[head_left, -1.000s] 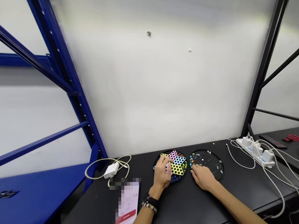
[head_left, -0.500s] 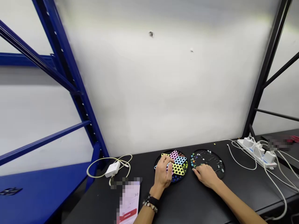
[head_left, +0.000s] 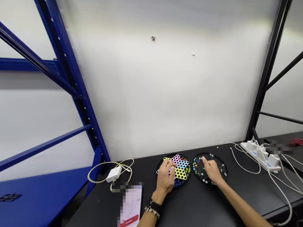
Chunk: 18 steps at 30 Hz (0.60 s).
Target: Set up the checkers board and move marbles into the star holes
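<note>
Landmark: the star board (head_left: 181,173), a perforated star in yellow, pink and blue, set in a round black tray with marbles around it. Blue marbles (head_left: 177,183) lie at its near edge, green ones (head_left: 188,169) at its right, red-brown ones (head_left: 184,157) at its far right.

Left hand (head_left: 165,176): over the left part of the star board, fingers bent, thumb apart from them. Contact with the board or a grip on a marble — cannot tell. Black wristband (head_left: 155,205) and beaded bracelet (head_left: 152,212) on this wrist, on the near side of the star board.

Right hand (head_left: 212,170): right of the star board, above a second round tray (head_left: 220,162). Thumb side points away from the body, the other fingers curled in; whether something small is pinched, cannot tell. Mixed marbles sit along this tray's left side, white ones at its near edge.

Surroundings: phone (head_left: 131,203) near and left of the star board, partly pixelated, red button on screen. White adapter (head_left: 114,174) with looped cable (head_left: 97,182) farther left. Power strip (head_left: 276,169), plugs fitted, well to the right.
</note>
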Motion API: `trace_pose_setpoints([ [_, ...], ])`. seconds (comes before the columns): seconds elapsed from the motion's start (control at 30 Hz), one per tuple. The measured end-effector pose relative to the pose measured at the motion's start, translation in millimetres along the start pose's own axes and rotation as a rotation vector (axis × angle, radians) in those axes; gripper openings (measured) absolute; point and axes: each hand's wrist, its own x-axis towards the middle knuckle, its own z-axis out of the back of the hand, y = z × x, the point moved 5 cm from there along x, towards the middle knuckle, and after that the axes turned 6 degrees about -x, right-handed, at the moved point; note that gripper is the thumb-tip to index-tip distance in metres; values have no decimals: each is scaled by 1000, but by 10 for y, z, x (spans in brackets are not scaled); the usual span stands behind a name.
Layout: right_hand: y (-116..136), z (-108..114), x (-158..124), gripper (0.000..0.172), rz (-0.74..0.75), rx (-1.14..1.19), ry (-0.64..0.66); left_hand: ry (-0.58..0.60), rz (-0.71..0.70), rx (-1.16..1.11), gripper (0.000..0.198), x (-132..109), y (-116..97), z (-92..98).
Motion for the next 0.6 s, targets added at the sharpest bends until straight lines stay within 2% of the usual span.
trace_pose_setpoints([
  [0.03, -30, 26, 62, 61, -103, 194, -7, 0, -1, 1, 34, 0, 0, -2],
  [0.1, -67, 3, 159, 56, -270, 493, 66, -3, -2, 4, 34, 2, -3, -4],
  [0.13, -76, -31, 190, 53, -326, 568, 126, -5, -3, 7, 33, 3, -5, -4],
  [0.2, -103, -110, 220, 44, -392, 554, 227, -5, -5, 9, 33, 4, -8, -3],
  [0.27, -129, -187, 227, 36, -370, 374, 272, -1, -6, 10, 33, 3, -10, -4],
  [0.43, 53, -373, 208, 30, 24, -385, 265, 15, 1, 8, 34, -1, -5, -12],
  [0.5, 125, -439, 177, 26, 54, -619, 272, 15, 0, 7, 35, 0, -4, -12],
  [0.6, 213, -506, 134, 27, 56, -822, 287, 7, -17, 12, 34, 3, -9, -4],
])
